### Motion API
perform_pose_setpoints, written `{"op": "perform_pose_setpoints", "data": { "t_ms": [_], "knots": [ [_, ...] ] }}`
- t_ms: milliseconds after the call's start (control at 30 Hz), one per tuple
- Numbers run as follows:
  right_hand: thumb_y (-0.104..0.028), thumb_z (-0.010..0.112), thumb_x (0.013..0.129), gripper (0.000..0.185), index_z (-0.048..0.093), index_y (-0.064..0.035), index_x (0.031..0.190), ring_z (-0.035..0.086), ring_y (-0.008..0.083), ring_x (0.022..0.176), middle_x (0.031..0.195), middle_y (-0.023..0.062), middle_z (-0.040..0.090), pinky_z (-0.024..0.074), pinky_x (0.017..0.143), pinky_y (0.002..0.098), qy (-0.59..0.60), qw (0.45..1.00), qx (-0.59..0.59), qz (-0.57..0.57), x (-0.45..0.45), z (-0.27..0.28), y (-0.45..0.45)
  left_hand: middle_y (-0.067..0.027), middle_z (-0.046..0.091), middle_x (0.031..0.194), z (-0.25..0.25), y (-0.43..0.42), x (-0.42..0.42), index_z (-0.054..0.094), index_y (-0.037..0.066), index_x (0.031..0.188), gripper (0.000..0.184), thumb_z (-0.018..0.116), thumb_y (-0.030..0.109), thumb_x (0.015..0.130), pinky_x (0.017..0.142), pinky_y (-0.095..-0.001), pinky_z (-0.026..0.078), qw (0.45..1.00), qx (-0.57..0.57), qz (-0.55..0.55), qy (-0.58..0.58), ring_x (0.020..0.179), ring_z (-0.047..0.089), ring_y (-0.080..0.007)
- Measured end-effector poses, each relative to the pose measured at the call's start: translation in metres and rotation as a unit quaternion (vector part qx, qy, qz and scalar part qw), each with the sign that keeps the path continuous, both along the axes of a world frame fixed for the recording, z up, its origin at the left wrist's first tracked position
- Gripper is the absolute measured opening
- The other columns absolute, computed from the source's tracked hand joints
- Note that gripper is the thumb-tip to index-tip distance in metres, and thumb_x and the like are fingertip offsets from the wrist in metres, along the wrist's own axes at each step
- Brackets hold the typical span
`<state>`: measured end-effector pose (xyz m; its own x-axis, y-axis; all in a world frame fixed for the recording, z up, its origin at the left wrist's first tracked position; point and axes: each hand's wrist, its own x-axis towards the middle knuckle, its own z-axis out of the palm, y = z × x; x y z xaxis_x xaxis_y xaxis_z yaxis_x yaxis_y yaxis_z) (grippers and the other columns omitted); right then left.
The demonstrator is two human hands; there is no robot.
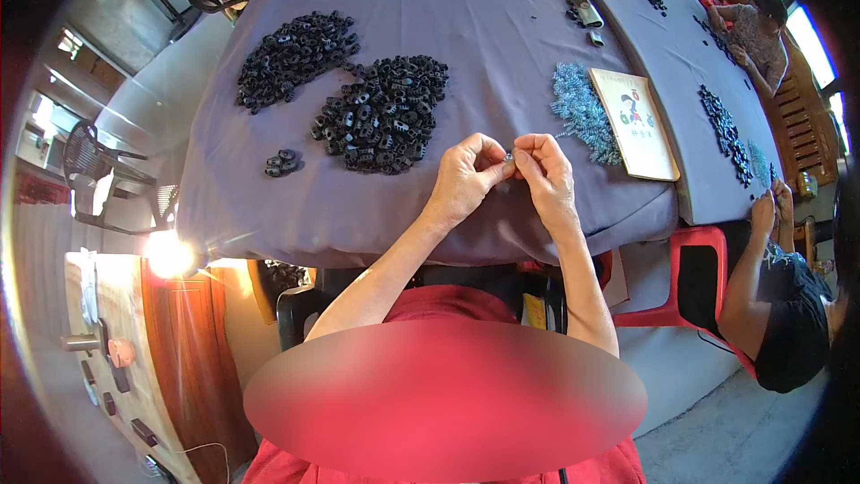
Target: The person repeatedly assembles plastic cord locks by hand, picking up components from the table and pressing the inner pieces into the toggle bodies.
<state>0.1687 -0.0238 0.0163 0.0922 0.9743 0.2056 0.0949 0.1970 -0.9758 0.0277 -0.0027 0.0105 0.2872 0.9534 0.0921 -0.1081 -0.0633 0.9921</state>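
Note:
My left hand [468, 175] and my right hand [546, 170] meet above the near part of the table, fingertips pinched together. Between them shows a tiny silvery-blue piece [509, 158], too small to make out its kind. Left of my hands lies a heap of small black plastic pieces [385, 116] with holes in them. Another black heap [296, 56] is farther back, and a few black pieces [282, 163] lie apart near the left edge. To the right of my right hand spreads a pile of thin light-blue pieces [587, 112], which look like small springs.
A booklet [636, 124] with a printed cover lies beside the blue pile. Behind it are a small packet [583, 5] and scattered black pieces. On the right, two other people sit at the adjoining table with their own piles. A red chair [697, 278] stands near the right front.

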Motion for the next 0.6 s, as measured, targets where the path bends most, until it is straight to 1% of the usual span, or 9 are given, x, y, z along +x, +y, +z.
{"op": "perform_pose_setpoints", "data": {
  "t_ms": [67, 167, 267, 367, 433, 533, 600],
  "knots": [
    [-0.003, 0.053, 0.087, 0.009, 0.054, 0.001, 0.095, 0.051, 0.0062, 0.068, 0.077, 0.0012, 0.056, 0.0437, 0.062, 0.0204, -0.006, 1.0, 0.0, 0.0, 0.0, 0.0004, -0.0002, 0.0004, 0.062, 0.076, -0.0023, 0.0015, 0.0007, 0.061, 0.003, 0.089, 0.01, 0.066, 0.005, 0.081, 0.058, -0.0179, 0.045, 0.998, -0.007, 0.004, -0.056, 0.067, 0.055, -0.0037],
    [-0.003, 0.053, 0.088, 0.009, 0.054, 0.0011, 0.095, 0.051, 0.0061, 0.068, 0.077, 0.0013, 0.056, 0.0436, 0.062, 0.0204, -0.003, 1.0, -0.003, 0.001, 0.0004, 0.0013, -0.0007, 0.0008, 0.062, 0.078, -0.0008, 0.0007, -0.0002, 0.062, 0.003, 0.092, 0.011, 0.066, 0.005, 0.082, 0.058, -0.0171, 0.045, 0.996, -0.017, -0.026, -0.08, 0.068, 0.054, -0.0034],
    [-0.003, 0.053, 0.087, 0.008, 0.054, 0.0009, 0.094, 0.051, 0.0059, 0.068, 0.078, 0.0012, 0.056, 0.0435, 0.063, 0.0202, 0.017, 1.0, -0.011, 0.001, 0.0005, 0.0032, -0.001, 0.0014, 0.062, 0.078, -0.0023, 0.0023, -0.0009, 0.063, 0.004, 0.094, 0.011, 0.065, 0.006, 0.083, 0.056, -0.0162, 0.044, 0.995, -0.023, -0.028, -0.092, 0.065, 0.053, -0.003],
    [-0.003, 0.054, 0.086, 0.008, 0.055, 0.0008, 0.093, 0.051, 0.0056, 0.069, 0.078, 0.001, 0.057, 0.0438, 0.063, 0.0202, 0.026, 1.0, -0.009, 0.01, 0.0004, 0.0021, -0.0014, 0.0021, 0.062, 0.076, -0.001, 0.0028, -0.0028, 0.063, 0.004, 0.092, 0.01, 0.065, 0.007, 0.083, 0.054, -0.0159, 0.042, 0.999, -0.025, -0.009, -0.042, 0.062, 0.052, -0.0028],
    [-0.002, 0.055, 0.086, 0.007, 0.055, 0.0008, 0.092, 0.052, 0.0054, 0.07, 0.079, 0.0007, 0.057, 0.0442, 0.064, 0.0202, 0.036, 0.999, -0.001, 0.026, 0.0011, 0.0003, -0.0025, 0.0022, 0.062, 0.075, 0.0019, 0.0025, -0.0034, 0.063, 0.004, 0.091, 0.009, 0.065, 0.007, 0.083, 0.053, -0.0157, 0.042, 0.999, -0.029, 0.006, -0.04, 0.061, 0.052, -0.0029],
    [-0.001, 0.058, 0.084, 0.009, 0.056, 0.001, 0.092, 0.053, 0.005, 0.071, 0.08, 0.0001, 0.058, 0.045, 0.066, 0.0197, 0.02, 1.0, 0.009, 0.017, 0.0005, 0.0013, -0.0029, 0.0022, 0.061, 0.073, 0.0013, 0.0027, -0.0031, 0.064, 0.005, 0.09, 0.009, 0.066, 0.008, 0.082, 0.053, -0.0157, 0.042, 0.998, -0.035, 0.011, -0.043, 0.06, 0.052, -0.003],
    [0.0, 0.059, 0.083, 0.01, 0.057, 0.0009, 0.093, 0.053, 0.005, 0.072, 0.08, -0.0004, 0.058, 0.0452, 0.067, 0.0191, 0.03, 0.999, -0.01, 0.014, 0.0002, 0.0015, -0.0023, 0.0021, 0.061, 0.073, 0.0004, 0.0026, -0.0034, 0.064, 0.005, 0.089, 0.008, 0.066, 0.008, 0.082, 0.053, -0.0157, 0.042, 0.998, -0.034, 0.01, -0.048, 0.06, 0.052, -0.003]
  ]
}}
